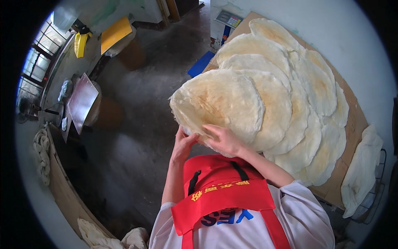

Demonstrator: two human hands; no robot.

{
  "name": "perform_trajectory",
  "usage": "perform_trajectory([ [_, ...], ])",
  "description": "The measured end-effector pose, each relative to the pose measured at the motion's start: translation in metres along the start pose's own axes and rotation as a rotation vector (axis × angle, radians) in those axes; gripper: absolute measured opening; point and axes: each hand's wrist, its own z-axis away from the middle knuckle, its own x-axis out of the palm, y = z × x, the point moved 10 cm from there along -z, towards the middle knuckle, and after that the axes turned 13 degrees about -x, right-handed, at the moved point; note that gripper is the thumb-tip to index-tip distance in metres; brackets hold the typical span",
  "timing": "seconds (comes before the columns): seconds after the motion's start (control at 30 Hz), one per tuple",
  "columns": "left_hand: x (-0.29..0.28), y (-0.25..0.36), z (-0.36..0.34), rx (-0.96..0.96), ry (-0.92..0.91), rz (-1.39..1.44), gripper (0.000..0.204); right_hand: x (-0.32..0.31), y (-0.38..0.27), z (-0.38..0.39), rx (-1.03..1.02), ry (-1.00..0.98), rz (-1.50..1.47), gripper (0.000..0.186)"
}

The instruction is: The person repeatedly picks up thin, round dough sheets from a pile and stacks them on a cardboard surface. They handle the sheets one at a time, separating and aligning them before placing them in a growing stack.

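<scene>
Dark concrete floor [137, 108], white wall [356, 45], barred window [35, 66] letting in daylight.

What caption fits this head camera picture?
Both hands, left and right, hold a big round flatbread beside overlapping flatbreads.

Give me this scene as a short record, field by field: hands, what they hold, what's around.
left hand: under the near edge of the flatbread, fingers curled up against it
right hand: flat on top of the same edge
flatbread: large, round, pale with browned patches, held up past the board's end
stack: more flatbreads overlapping on the board
board: brown, along a white wall
cloth: white, at the board's near end
apron: red, worn over a white shirt
floor: dark concrete
</scene>
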Motion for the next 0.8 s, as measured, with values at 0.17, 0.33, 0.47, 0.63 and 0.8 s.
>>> perform_trajectory([
  [0.17, -0.013, -0.009, -0.009, 0.014, 0.109, 0.027, 0.046, -0.005, 0.006, -0.003, 0.049, 0.130, 0.124, 0.019],
  [0.33, -0.019, -0.015, -0.004, -0.008, 0.100, 0.082, 0.043, -0.045, 0.038, -0.019, 0.186, 0.108, 0.156, 0.015],
  [0.47, -0.021, -0.012, -0.003, -0.046, 0.096, 0.015, 0.042, -0.043, 0.039, -0.021, 0.135, 0.148, 0.129, 0.015],
  [0.63, -0.025, -0.012, -0.001, -0.022, 0.315, 0.067, 0.036, 0.002, 0.021, -0.012, 0.009, 0.115, 0.190, 0.014],
  [0.8, -0.088, -0.033, -0.007, 0.048, 0.407, -0.021, 0.027, -0.048, 0.076, -0.020, 0.226, 0.073, 0.211, 0.019],
])
